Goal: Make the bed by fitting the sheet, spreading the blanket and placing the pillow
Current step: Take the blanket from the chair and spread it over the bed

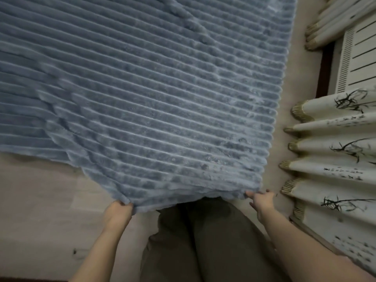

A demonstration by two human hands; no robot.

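- At the blanket's [142, 94] near edge, your left hand [118, 212] pinches a corner, arm outstretched.
- Your right hand [262, 202] pinches the other corner beside the curtain [333, 155].
- Blanket lies spread over the bed.

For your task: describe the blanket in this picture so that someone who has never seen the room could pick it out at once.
A pale bed sheet fills most of the view. Spread over it is the blanket, its near edge pinched by the left hand and right hand. Unlike the cream curtain printed with black branches, it is grey-blue, plush and ribbed.
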